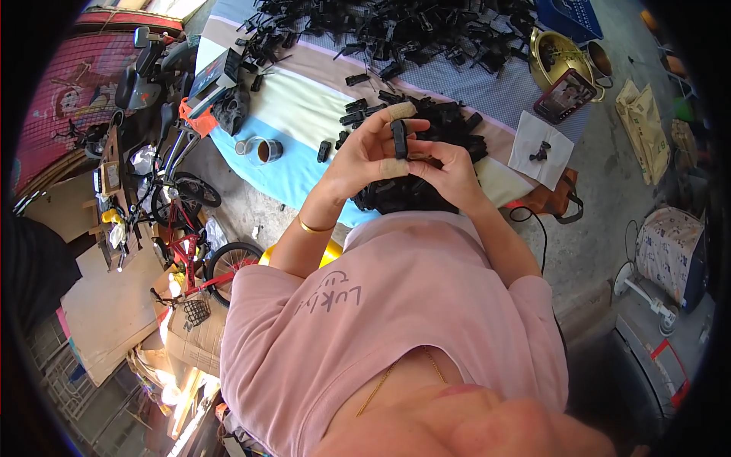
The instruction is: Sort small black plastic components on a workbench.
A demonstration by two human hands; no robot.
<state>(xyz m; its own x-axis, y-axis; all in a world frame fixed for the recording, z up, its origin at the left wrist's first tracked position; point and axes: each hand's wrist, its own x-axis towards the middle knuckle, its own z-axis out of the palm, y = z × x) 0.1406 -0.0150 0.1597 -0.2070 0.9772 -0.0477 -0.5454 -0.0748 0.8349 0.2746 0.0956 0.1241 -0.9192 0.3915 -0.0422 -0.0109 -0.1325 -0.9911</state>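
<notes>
Between the thumb and fingers of my left hand (364, 158) is a small black plastic part (399, 139), held upright above the table edge. Beige wraps cover my left thumb and a fingertip. My right hand (445, 166) comes in from the other side, its fingers bent in a pinch beside the part's lower end; what lies between these fingertips is hidden. Under and behind both hands is a pile of similar black parts (464, 141). Several loose ones, such as a black part (324, 151), lie left of my left hand.
A larger heap of black parts (426, 34) covers the far side of the cloth-covered table (304, 91). To the right are a brass-coloured pot (542, 65), a phone (565, 96) and a white paper (560, 164) with small black pieces. A clear cup (265, 151) stands left.
</notes>
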